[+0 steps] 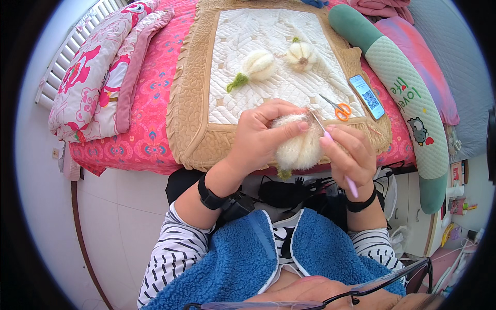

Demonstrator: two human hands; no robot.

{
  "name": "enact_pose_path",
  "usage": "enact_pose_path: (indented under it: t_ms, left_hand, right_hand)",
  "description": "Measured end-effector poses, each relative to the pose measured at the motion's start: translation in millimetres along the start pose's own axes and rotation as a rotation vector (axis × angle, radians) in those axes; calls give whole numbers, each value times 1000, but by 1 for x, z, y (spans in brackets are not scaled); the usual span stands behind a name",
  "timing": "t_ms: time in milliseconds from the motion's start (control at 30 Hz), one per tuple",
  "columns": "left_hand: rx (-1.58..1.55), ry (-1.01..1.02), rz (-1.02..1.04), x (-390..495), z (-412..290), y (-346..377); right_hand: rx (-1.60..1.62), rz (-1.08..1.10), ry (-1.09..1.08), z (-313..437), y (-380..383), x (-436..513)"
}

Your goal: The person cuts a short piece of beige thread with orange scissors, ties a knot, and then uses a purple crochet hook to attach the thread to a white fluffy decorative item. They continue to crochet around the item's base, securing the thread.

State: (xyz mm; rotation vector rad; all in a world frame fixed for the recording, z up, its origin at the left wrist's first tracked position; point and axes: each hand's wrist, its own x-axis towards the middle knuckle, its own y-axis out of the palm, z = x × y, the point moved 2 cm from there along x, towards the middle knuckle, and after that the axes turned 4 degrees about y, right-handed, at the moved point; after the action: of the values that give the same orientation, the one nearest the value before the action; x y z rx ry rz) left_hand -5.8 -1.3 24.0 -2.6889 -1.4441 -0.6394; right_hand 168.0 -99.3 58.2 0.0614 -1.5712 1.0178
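My left hand (261, 130) grips a fuzzy cream yarn ball (298, 149), ribbed like a small pumpkin, with its thumb across the near side. A green tuft (285, 173) hangs from the ball's lower end, and brownish yarn shows at its top. Between the fingers of my right hand (352, 153) is a crochet hook with a lilac handle (352, 186). Its metal tip touches the brownish yarn; whether it has caught a loop is too small to tell. Two similar balls lie beyond: one with a long green stem (259, 66), the other showing a brown centre (302, 56).
Orange-handled scissors (341, 111) and a lit phone (366, 97) lie right of my hands on the quilted mat (193, 131). A folded printed quilt (93, 73) is at left. A long green-and-white bolster (403, 93) borders the right. Black straps and cables (285, 192) are below the bed edge.
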Motion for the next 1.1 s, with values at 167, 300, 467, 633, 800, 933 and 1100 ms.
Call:
enact_pose_path:
  t_ms: [167,300,467,633,800,933,1100]
  left_hand:
    - [186,115,-5,-2,-7,0]
    - [316,285,-36,-5,-12,3]
    - [285,281,-31,-6,-13,3]
    - [234,200,-19,-4,-9,1]
    - [-99,-45,15,-3,-4,0]
    - [-40,-37,29,-3,-6,0]
    - [313,264,-23,-6,-15,4]
  right_hand:
    - [-26,-3,-1,3,2,-1]
    - [87,-63,52,2,2,-4]
    - [281,-133,174,-1,2,-6]
    - [285,-117,155,-4,-1,-3]
    - [239,-68,111,-5,-5,0]
    - [198,-70,81,-3,-5,0]
    - [96,-68,61,1,-2,-3]
